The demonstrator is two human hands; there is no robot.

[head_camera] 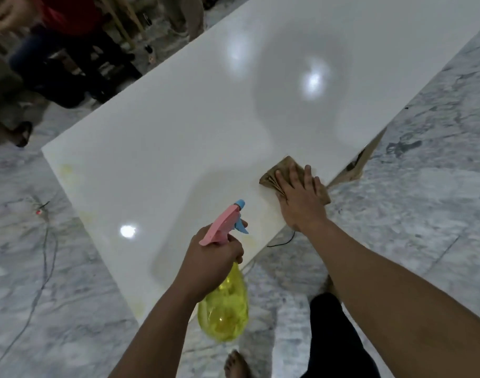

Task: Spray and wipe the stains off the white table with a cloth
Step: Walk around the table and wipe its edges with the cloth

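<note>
Brown cloth (293,175) is pressed flat by right hand (301,200) | spray bottle (222,296) is gripped by left hand (214,257) | yellow stains (69,173) lie left of cloth, nearer left hand

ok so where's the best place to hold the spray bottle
By the neck just under the pink head, as the left hand grips the spray bottle now. Come from behind, opposite the blue nozzle, so a finger reaches the trigger. The yellow body bulges wide; the neck is narrow enough to wrap.
</note>
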